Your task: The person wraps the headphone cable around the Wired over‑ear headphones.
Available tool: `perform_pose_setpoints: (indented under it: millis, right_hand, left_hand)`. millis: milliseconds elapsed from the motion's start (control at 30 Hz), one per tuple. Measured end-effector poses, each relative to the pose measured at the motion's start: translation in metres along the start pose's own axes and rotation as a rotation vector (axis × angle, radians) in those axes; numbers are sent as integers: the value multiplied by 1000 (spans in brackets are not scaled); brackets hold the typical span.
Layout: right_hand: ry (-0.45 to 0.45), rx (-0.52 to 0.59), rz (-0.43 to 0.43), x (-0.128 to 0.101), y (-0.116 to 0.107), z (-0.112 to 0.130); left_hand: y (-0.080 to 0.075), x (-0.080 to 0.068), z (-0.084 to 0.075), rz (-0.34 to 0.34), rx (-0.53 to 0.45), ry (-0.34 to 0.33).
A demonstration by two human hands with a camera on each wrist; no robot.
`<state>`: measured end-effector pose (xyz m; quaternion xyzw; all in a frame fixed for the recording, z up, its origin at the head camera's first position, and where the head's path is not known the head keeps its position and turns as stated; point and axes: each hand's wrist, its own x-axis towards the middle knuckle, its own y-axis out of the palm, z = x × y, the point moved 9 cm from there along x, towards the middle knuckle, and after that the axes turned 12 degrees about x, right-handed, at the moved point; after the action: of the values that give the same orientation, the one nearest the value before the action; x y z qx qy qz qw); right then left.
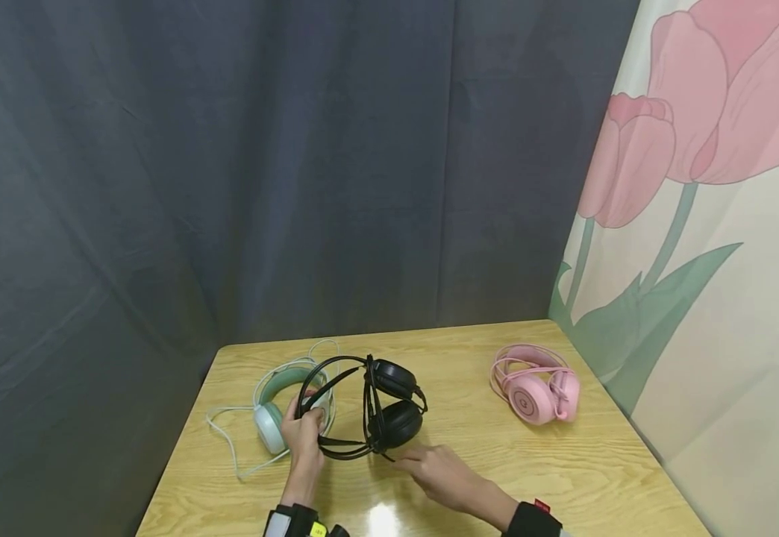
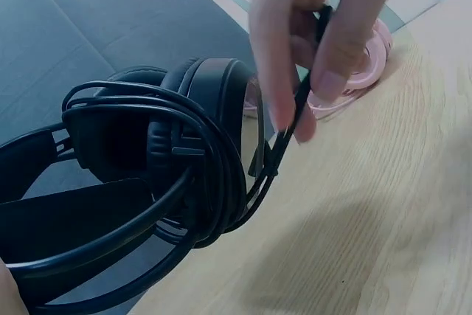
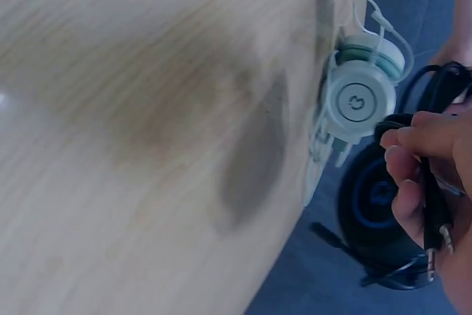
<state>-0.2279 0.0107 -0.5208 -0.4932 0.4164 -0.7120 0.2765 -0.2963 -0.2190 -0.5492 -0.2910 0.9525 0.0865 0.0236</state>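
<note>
Black headphones (image 1: 395, 424) are held up over the table, with their cable looped around the earcups. At the headband, my left hand (image 1: 304, 436) grips them, thumb on the near side. My right hand (image 1: 442, 475) is just beyond the earcups and pinches the end of the black cable (image 2: 301, 105) between thumb and fingers. Two metal-tipped audio plugs (image 3: 435, 215) stick out below the right hand's fingers in the right wrist view. A slim boom microphone (image 3: 328, 235) shows beside an earcup there.
White and green headphones (image 1: 270, 428) lie at the left, partly behind the left hand, their pale cable (image 1: 233, 447) spread on the wooden table (image 1: 470, 358). Pink headphones (image 1: 530, 397) with a wound cable lie at the right. A dark curtain (image 1: 336, 186) hangs behind.
</note>
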Motion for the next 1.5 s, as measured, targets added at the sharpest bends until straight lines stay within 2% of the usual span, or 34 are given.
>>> perform_pose_setpoints:
  millis: [267, 400, 533, 733, 900, 1067, 1233, 1400, 1500]
  right_hand:
    - [-170, -80, -47, 13, -13, 22]
    - [-252, -137, -129, 18, -27, 27]
    - [-290, -152, -218, 23, -42, 25]
    - [-278, -98, -286, 22, -49, 17]
    - [-272, -156, -331, 18, -48, 14]
    - [-254, -92, -297, 17, -42, 13]
    - [-223, -46, -250, 13, -34, 13]
    - [-175, -134, -82, 4, -17, 6]
    - [-148, -161, 3, -2, -10, 0]
  left_hand:
    - [0, -1, 1, -6, 39, 8]
    - [2, -2, 6, 6, 107, 1]
    - [9, -1, 10, 83, 146, -9]
    - [24, -4, 14, 269, 99, -63]
    - [28, -5, 13, 312, 65, -73]
    - [27, -5, 14, 307, 43, -67]
    - [23, -2, 20, 301, 30, -97]
    - [19, 2, 23, 312, -6, -130]
    - [19, 2, 23, 351, -11, -140]
